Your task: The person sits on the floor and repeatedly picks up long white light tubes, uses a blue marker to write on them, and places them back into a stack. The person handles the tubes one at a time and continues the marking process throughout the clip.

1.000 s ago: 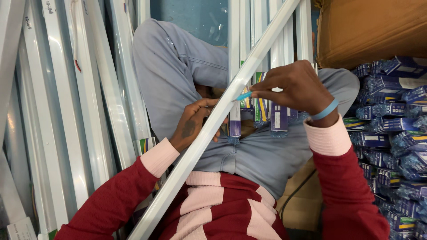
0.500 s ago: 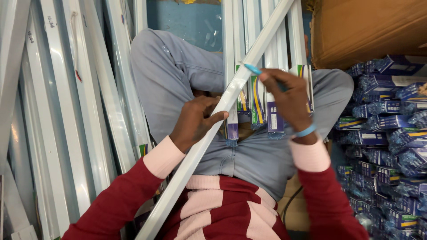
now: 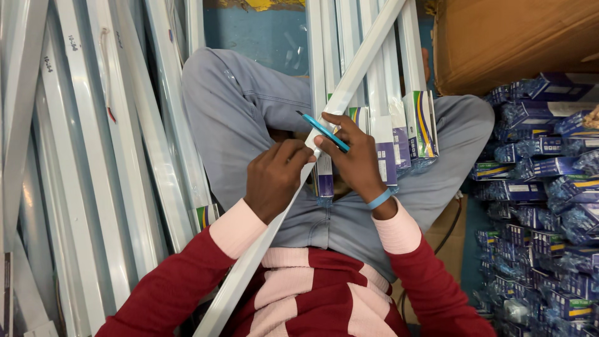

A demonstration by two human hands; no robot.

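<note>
Stacked white tube-light cartons [image 3: 93, 156] lean around the seated person. Left hand [image 3: 274, 178] curls its fingers around a long white carton [image 3: 349, 87] crossing the lap; right hand [image 3: 355, 156] pinches a blue pen [image 3: 322, 131] against it.

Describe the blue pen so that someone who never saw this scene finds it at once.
Start at the person's grey-trousered lap, crossed diagonally by one long white tube box. The right hand rests on that box, gripping the blue pen. It is the only thin, bright blue stick among the white boxes.
</note>
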